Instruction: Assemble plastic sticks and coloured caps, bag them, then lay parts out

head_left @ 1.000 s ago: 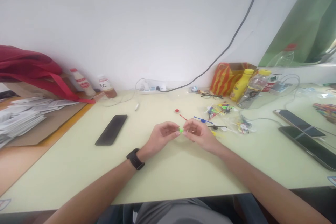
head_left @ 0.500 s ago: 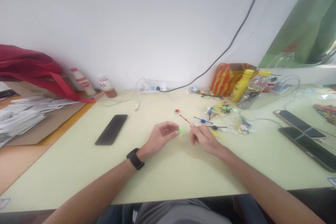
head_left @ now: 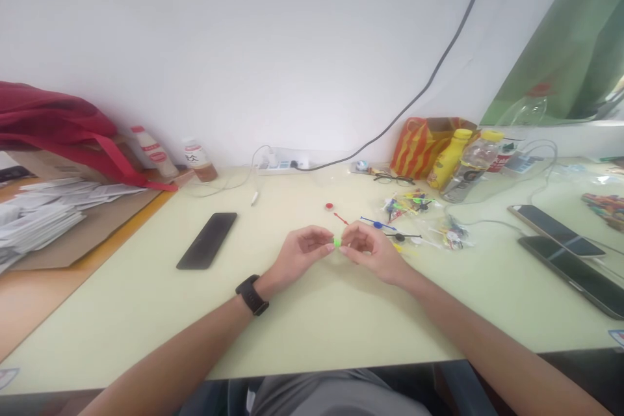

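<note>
Between my two hands is a small bright green plastic piece (head_left: 337, 243), mostly covered by fingertips. My left hand (head_left: 307, 247), with a black watch on its wrist, pinches its left side. My right hand (head_left: 369, 250) is closed on its right side, thumb and forefinger together. Just beyond the fingers lie a red double-ended pointer (head_left: 340, 218) and a round red piece (head_left: 329, 207). A blue pointer with a round hub (head_left: 377, 225) and a black pointer with a hub (head_left: 400, 237) rest right of my right hand.
Plastic bags of coloured pieces (head_left: 409, 205) lie to the right, with bottles (head_left: 449, 159) and a striped bag (head_left: 414, 143) behind. A dark phone (head_left: 207, 240) lies on the left; two more phones (head_left: 575, 276) are far right. A power strip (head_left: 283, 164) stands against the wall.
My right hand has moved left from beside the red pointer and now meets my left hand at the green piece. My left hand has barely moved.
</note>
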### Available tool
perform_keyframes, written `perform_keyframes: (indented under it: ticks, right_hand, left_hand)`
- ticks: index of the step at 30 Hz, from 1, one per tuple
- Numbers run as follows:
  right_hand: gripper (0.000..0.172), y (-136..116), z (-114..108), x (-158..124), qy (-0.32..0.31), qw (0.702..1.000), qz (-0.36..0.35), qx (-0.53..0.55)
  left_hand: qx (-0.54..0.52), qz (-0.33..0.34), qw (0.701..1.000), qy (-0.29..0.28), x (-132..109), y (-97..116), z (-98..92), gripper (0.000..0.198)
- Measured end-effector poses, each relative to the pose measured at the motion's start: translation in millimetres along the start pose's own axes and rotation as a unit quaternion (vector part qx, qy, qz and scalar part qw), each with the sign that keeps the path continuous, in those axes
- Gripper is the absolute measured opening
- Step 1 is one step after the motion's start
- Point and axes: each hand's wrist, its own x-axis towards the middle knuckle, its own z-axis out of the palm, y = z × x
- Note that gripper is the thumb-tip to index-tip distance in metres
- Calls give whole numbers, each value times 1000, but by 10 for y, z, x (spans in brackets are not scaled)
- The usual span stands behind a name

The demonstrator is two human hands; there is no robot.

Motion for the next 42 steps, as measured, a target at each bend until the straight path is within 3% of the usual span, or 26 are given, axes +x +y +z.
perform_keyframes:
  ticks: [5,12,14,16,19,21,24,28,36,40,42]
  right_hand:
    - [36,58,-33,-3,14,1000,-2,8]
    - [77,57,10,9,82,991,80,73]
    - [63,56,23,10,95,985,123,80]
    - [52,64,17,14,54,982,146,102]
    - [75,75,-13,28,-20,982,127,141]
    - [73,68,-28,39,-4,983,114,144]
    - [55,40,-25,47,29,987,100,122]
    - [38,31,4,36,20,994,43,103]
    - [40,63,5,17,3,995,27,94]
    - [57,62,2,-7,37,999,-4,35]
    - [46,66,-3,-14,43,999,-10,9]
  left_hand:
    - [1,-6,1000,11,1,-20,-8,28]
    - [6,3,999,35,8,-46,-23,29]
    - [6,5,999,41,8,-40,-21,29]
    - [5,6,999,44,10,-36,-19,30]
    - [5,5,999,45,15,-46,-21,30]
    - [6,5,999,39,18,-60,-25,30]
    - [8,8,1000,29,18,-75,-29,29]
    - [4,10,1000,19,10,-51,-20,28]
    - [-2,9,1000,15,6,-28,-14,28]
    - [5,11,1000,25,10,-51,-24,28]
    - [6,9,1000,24,11,-58,-26,28]
